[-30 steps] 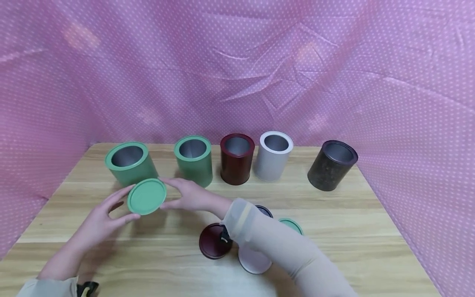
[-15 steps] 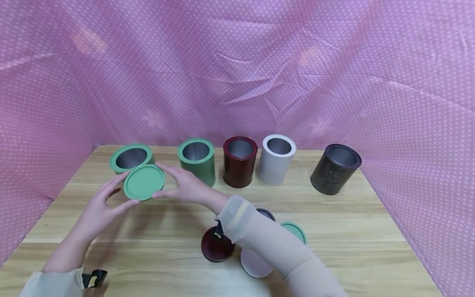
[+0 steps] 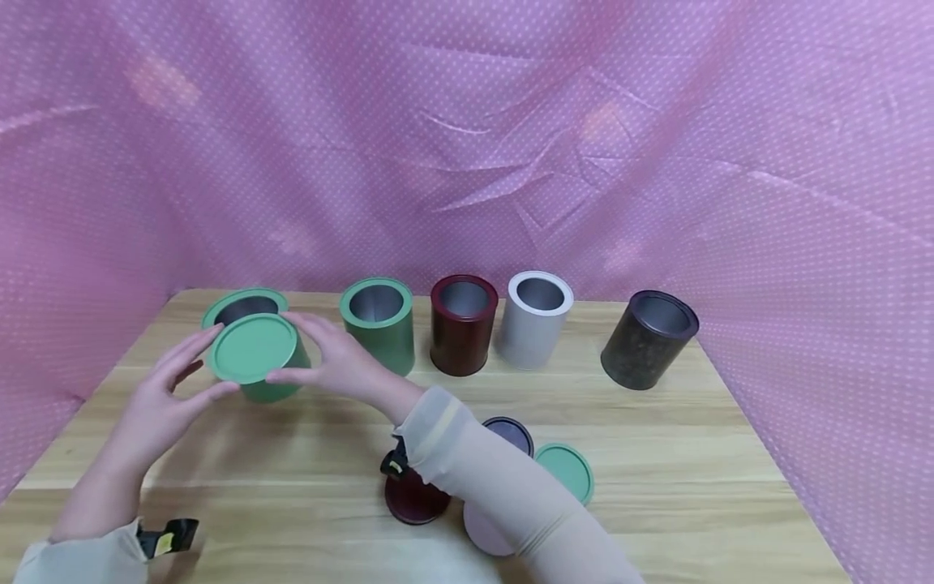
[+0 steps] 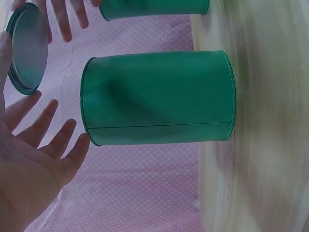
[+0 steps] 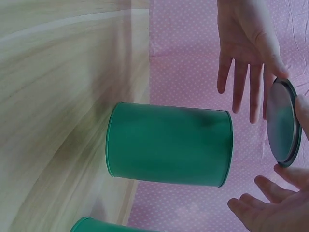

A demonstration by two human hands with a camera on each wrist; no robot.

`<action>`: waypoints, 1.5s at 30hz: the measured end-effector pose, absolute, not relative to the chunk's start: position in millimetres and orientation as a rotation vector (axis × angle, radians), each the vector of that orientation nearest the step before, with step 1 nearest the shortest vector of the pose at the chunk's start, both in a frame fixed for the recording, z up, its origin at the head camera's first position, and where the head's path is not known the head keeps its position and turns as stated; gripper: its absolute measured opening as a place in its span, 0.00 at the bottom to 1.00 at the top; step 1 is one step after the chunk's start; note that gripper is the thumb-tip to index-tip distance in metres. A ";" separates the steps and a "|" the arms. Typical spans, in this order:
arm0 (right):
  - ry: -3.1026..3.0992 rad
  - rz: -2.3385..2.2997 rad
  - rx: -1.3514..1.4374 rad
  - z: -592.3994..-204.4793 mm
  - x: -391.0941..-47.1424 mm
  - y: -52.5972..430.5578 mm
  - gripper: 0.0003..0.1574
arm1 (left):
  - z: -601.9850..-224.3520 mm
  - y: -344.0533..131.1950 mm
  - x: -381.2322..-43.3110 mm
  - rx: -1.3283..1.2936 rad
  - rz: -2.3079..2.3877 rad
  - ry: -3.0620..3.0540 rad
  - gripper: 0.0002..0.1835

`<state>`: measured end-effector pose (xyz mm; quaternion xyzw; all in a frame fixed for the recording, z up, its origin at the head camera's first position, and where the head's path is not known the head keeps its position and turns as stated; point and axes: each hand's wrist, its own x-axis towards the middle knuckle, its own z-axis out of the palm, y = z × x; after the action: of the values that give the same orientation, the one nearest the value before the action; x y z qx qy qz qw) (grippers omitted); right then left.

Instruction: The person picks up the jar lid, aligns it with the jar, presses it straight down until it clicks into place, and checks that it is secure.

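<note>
A round green lid (image 3: 254, 349) is held between both hands, tilted over the near side of the leftmost green can (image 3: 273, 391). My left hand (image 3: 152, 414) pinches its left edge with thumb and fingers. On the opposite edge, the thumb and fingers of my right hand (image 3: 339, 361) grip it. The left wrist view has the lid (image 4: 30, 48) apart from the rim of the upright can (image 4: 157, 99). From the right wrist, a gap also shows between lid (image 5: 281, 123) and can (image 5: 169, 145). The can's mouth is partly hidden behind the lid.
To the right stand a second green can (image 3: 383, 349), a dark red can (image 3: 461, 345), a white can (image 3: 529, 332) and a black can (image 3: 642, 357), all topless. Dark red (image 3: 416, 496), pale (image 3: 485, 527), dark (image 3: 508, 434) and green (image 3: 567, 470) lids lie near the right forearm.
Both hands have carried the green lid up and to the left, from in front of the leftmost can to over its near rim. The cans and other lids have stayed put.
</note>
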<state>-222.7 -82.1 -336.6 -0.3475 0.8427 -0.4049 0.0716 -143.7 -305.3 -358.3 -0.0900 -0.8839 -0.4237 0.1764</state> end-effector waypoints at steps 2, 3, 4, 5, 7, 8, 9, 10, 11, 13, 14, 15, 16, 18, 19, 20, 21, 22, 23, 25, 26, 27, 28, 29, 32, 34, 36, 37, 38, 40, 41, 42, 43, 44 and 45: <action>2.547 -1.230 -0.994 -336.5 -225.8 -87.8 0.51 | -356.7 -310.9 -149.3 -0.236 -1.188 -2.512 0.39; 2.556 -1.238 -0.967 -336.3 -228.1 -90.4 0.51 | -355.9 -313.3 -153.3 -0.231 -1.182 -2.515 0.38; 2.563 -1.250 -0.937 -336.3 -230.6 -92.7 0.51 | -355.0 -315.3 -157.7 -0.219 -1.175 -2.522 0.38; 2.572 -1.261 -0.911 -336.4 -233.4 -95.1 0.51 | -354.3 -317.3 -162.6 -0.220 -1.171 -2.522 0.37; 2.587 -1.282 -0.866 -336.8 -239.3 -100.0 0.50 | -352.9 -321.1 -171.7 -0.206 -1.166 -2.528 0.37; 2.594 -1.292 -0.855 -337.2 -242.8 -102.9 0.50 | -352.5 -323.1 -176.4 -0.207 -1.163 -2.529 0.36; 2.603 -1.297 -0.847 -337.8 -246.3 -105.8 0.50 | -352.4 -324.9 -181.5 -0.215 -1.162 -2.523 0.36; 2.607 -1.304 -0.838 -338.8 -249.9 -108.6 0.50 | -352.5 -326.9 -186.5 -0.224 -1.164 -2.518 0.36; 2.614 -1.307 -0.836 -339.9 -253.5 -111.4 0.50 | -352.7 -328.6 -191.4 -0.234 -1.169 -2.514 0.35; 2.621 -1.317 -0.829 -342.3 -260.8 -116.5 0.50 | -353.7 -332.0 -201.5 -0.251 -1.193 -2.512 0.35; 2.625 -1.326 -0.827 -343.3 -264.5 -118.8 0.50 | -354.6 -333.6 -207.0 -0.267 -1.208 -2.504 0.34; 2.630 -1.331 -0.820 -344.3 -268.1 -120.9 0.50 | -355.4 -335.3 -212.1 -0.279 -1.224 -2.498 0.34; 2.629 -1.340 -0.819 -345.0 -269.1 -120.5 0.49 | -356.3 -334.6 -214.1 -0.288 -1.237 -2.494 0.34; 2.627 -1.356 -0.830 -345.9 -271.4 -120.4 0.49 | -358.0 -334.0 -216.9 -0.293 -1.256 -2.492 0.34; 2.625 -1.359 -0.836 -346.4 -272.7 -121.0 0.48 | -358.7 -334.4 -217.9 -0.292 -1.260 -2.492 0.34; 2.625 -1.362 -0.850 -346.6 -274.1 -122.0 0.48 | -359.3 -335.1 -218.5 -0.287 -1.263 -2.491 0.34; 2.621 -1.363 -0.857 -346.7 -275.1 -123.3 0.47 | -359.7 -336.1 -218.8 -0.278 -1.264 -2.494 0.34; 2.617 -1.361 -0.868 -346.6 -276.1 -124.9 0.47 | -360.0 -337.4 -218.6 -0.265 -1.270 -2.501 0.34; 2.616 -1.353 -0.883 -346.8 -277.4 -127.1 0.47 | -360.3 -338.9 -218.2 -0.249 -1.280 -2.507 0.34; 2.620 -1.330 -0.888 -346.6 -278.9 -131.4 0.46 | -361.2 -342.0 -217.3 -0.223 -1.298 -2.518 0.34; 2.630 -1.313 -0.891 -346.6 -279.7 -133.7 0.47 | -361.7 -343.4 -216.8 -0.216 -1.305 -2.522 0.34; 2.638 -1.296 -0.881 -346.6 -280.1 -135.6 0.47 | -362.3 -344.7 -216.7 -0.211 -1.317 -2.524 0.34; 2.649 -1.275 -0.870 -346.7 -280.5 -137.5 0.47 | -363.1 -346.1 -216.8 -0.208 -1.329 -2.526 0.34; 2.653 -1.264 -0.864 -346.7 -280.9 -139.4 0.47 | -364.1 -347.7 -217.0 -0.210 -1.335 -2.525 0.33; 2.648 -1.244 -0.857 -346.5 -280.5 -142.9 0.46 | -366.8 -350.6 -216.0 -0.229 -1.359 -2.508 0.33; 2.619 -1.254 -0.848 -345.6 -278.8 -143.7 0.46 | -368.2 -352.3 -214.2 -0.248 -1.377 -2.500 0.32; 2.596 -1.257 -0.839 -344.6 -277.0 -144.1 0.46 | -368.8 -353.8 -212.1 -0.262 -1.391 -2.499 0.32; 2.590 -1.249 -0.815 -344.1 -275.8 -144.0 0.46 | -368.6 -354.4 -211.0 -0.265 -1.393 -2.502 0.32; 2.584 -1.249 -0.806 -343.7 -274.8 -143.9 0.46 | -368.2 -354.9 -209.6 -0.260 -1.390 -2.515 0.32; 2.584 -1.242 -0.789 -343.2 -273.1 -143.6 0.46 | -366.8 -355.5 -206.7 -0.236 -1.376 -2.547 0.32; 2.587 -1.234 -0.776 -343.4 -272.3 -143.4 0.46 | -365.6 -355.4 -204.9 -0.212 -1.368 -2.576 0.32; 2.587 -1.229 -0.770 -343.7 -271.5 -143.1 0.46 | -364.5 -355.4 -202.9 -0.189 -1.357 -2.602 0.32; 2.584 -1.226 -0.768 -344.2 -270.9 -142.7 0.46 | -363.4 -355.1 -200.7 -0.162 -1.345 -2.633 0.33; 2.581 -1.225 -0.774 -344.7 -270.1 -142.3 0.46 | -362.3 -354.6 -198.7 -0.135 -1.335 -2.663 0.33; 2.574 -1.226 -0.782 -345.2 -269.5 -141.9 0.45 | -361.5 -354.0 -196.9 -0.110 -1.327 -2.687 0.34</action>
<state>-269.5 -141.9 -345.2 -0.2634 0.8670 -0.4129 0.0923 -196.9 -354.0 -361.5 -0.0366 -0.8937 -0.4415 0.0713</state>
